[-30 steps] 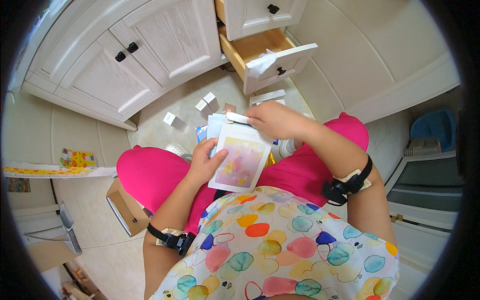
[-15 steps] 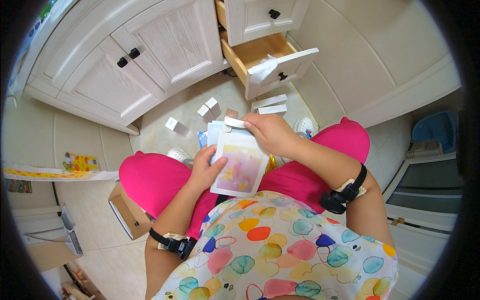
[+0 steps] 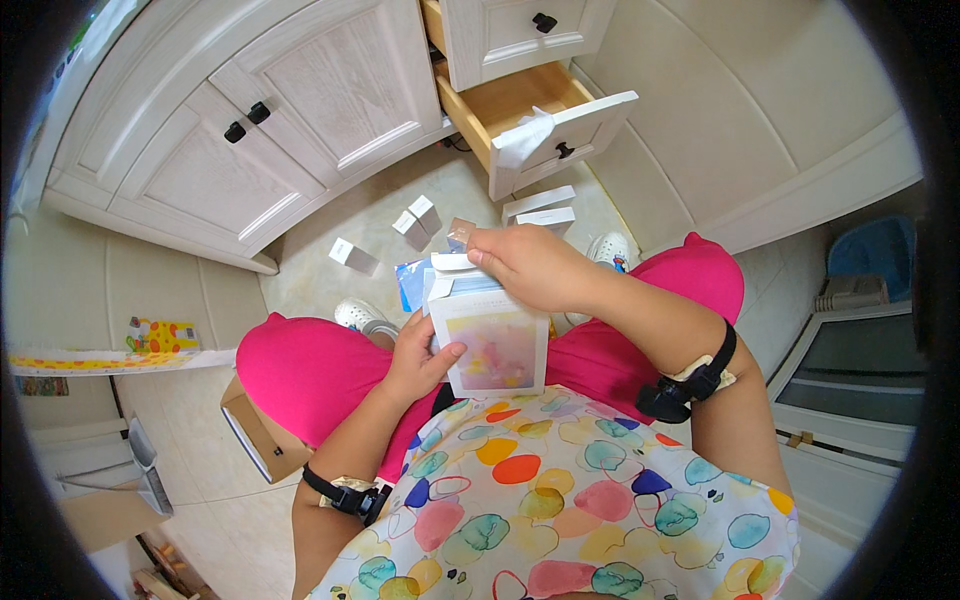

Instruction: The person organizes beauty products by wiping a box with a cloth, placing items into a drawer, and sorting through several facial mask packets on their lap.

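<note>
A white carton [image 3: 492,345] with a soft pink and yellow picture on its front stands nearly upright in my lap. My left hand [image 3: 415,358] is closed round its left side, thumb across the front. At the top edge, the fingers of my right hand [image 3: 520,265] are closed on the raised flap [image 3: 455,262]. The carton's top is open, and pale blue flat contents [image 3: 475,284] show in the opening. A blue packet [image 3: 411,284] sticks out behind the carton's left side; what supports it is hidden.
Several small white boxes [image 3: 410,228] and a brown box [image 3: 460,234] stand on the floor ahead. Flat white boxes [image 3: 545,220] lie below an open drawer [image 3: 565,145] with a white cloth [image 3: 527,138] over its front. An open cardboard box [image 3: 255,430] is at left.
The carton has shifted slightly right and stands straighter, with its top more open to view. My right hand has moved slightly left along its top edge; my left hand keeps its hold.
</note>
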Tool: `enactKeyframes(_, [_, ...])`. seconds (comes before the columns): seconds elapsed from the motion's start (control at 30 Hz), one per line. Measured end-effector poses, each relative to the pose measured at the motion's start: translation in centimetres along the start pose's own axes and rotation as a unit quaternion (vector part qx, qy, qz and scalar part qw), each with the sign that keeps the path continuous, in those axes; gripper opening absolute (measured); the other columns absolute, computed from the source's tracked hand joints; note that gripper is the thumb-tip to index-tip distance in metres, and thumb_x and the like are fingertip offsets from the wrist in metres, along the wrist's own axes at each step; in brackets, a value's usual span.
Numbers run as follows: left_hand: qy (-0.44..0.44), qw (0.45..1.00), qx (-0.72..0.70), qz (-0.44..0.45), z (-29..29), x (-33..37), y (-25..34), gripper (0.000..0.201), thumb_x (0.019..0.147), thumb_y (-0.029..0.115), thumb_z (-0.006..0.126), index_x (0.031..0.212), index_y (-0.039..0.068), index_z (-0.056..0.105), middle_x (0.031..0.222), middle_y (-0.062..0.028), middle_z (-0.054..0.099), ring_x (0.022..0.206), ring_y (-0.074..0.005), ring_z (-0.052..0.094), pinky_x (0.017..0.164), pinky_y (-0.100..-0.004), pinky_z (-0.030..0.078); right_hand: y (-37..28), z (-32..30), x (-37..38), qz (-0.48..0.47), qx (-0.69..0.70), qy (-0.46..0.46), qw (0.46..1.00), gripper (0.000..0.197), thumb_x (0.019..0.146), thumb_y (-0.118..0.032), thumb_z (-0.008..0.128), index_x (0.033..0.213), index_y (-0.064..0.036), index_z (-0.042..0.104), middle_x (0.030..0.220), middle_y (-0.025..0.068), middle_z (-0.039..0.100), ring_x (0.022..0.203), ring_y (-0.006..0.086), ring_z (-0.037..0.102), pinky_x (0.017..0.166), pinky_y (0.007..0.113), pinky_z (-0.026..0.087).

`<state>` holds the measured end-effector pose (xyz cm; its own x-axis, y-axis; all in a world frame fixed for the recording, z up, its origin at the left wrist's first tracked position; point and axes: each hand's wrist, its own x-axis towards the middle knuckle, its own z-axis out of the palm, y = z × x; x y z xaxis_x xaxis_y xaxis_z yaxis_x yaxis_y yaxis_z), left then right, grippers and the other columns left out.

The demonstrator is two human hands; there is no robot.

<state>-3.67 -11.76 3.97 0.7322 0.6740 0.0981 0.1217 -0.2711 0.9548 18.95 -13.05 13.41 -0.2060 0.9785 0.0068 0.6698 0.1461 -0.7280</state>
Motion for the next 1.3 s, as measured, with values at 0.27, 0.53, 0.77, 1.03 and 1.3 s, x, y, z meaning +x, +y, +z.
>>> enactKeyframes(0.27, [0.0, 1.0, 0.013, -0.001, -0.2, -0.2, 0.5, 0.042, 0.079, 0.022, 0.066, 0.113, 0.0, 0.053, 0.112, -0.014, 0.053, 0.101, -0.0243, 0.052, 0.086, -0.0324, 0.042, -0.1, -0.4, -0.1, -0.048, 0.008, -0.012, 0.999, 0.02, 0.09, -0.021, 0.047, 0.089, -0.0035, 0.055, 0.076, 0.0195, 0.059, 0.072, 0.0372, 0.058, 0.065, 0.043, 0.044])
enactKeyframes(0.53, [0.022, 1.0, -0.004, -0.003, 0.3, -0.5, -0.2, 0.045, 0.078, 0.023, 0.068, 0.113, 0.0, 0.054, 0.113, -0.0142, 0.052, 0.099, -0.0243, 0.054, 0.083, -0.0323, 0.044, -2.2, -0.3, 0.1, -0.085, -0.094, -0.038, 0.991, 0.015, 0.089, -0.017, 0.049, 0.086, -0.0037, 0.056, 0.07, 0.0182, 0.059, 0.063, 0.0386, 0.058, 0.058, 0.044, 0.045])
enactKeyframes(0.77, [-0.018, 0.999, 0.026, -0.011, 0.0, -0.3, -0.3, 0.048, 0.076, 0.023, 0.07, 0.115, 0.002, 0.053, 0.115, -0.015, 0.052, 0.102, -0.0272, 0.055, 0.084, -0.0332, 0.044, -0.9, -2.1, 1.3, -0.031, 0.031, -0.095, 0.994, 0.024, 0.091, -0.022, 0.046, 0.089, -0.002, 0.058, 0.076, 0.0187, 0.059, 0.072, 0.0335, 0.057, 0.067, 0.04, 0.044])
enactKeyframes(1.03, [-0.036, 0.998, 0.053, 0.011, -0.2, -0.1, -0.4, 0.052, 0.074, 0.027, 0.071, 0.116, 0.002, 0.053, 0.115, -0.0163, 0.052, 0.103, -0.0313, 0.054, 0.085, -0.0345, 0.044, 1.5, -2.8, 2.8, 0.018, 0.183, -0.211, 0.96, 0.026, 0.092, -0.026, 0.049, 0.093, -0.0024, 0.058, 0.079, 0.0033, 0.058, 0.075, 0.0122, 0.053, 0.069, 0.028, 0.044])
enactKeyframes(1.3, [-0.039, 0.996, 0.074, 0.037, 0.2, -0.2, -0.2, 0.056, 0.073, 0.029, 0.072, 0.117, 0.002, 0.052, 0.116, -0.0183, 0.052, 0.101, -0.0323, 0.057, 0.08, -0.0338, 0.047, 4.7, -1.3, 2.4, 0.207, 0.426, -0.304, 0.826, 0.021, 0.09, -0.025, 0.055, 0.095, -0.0054, 0.06, 0.085, -0.0002, 0.059, 0.079, 0.0068, 0.053, 0.071, 0.023, 0.044])
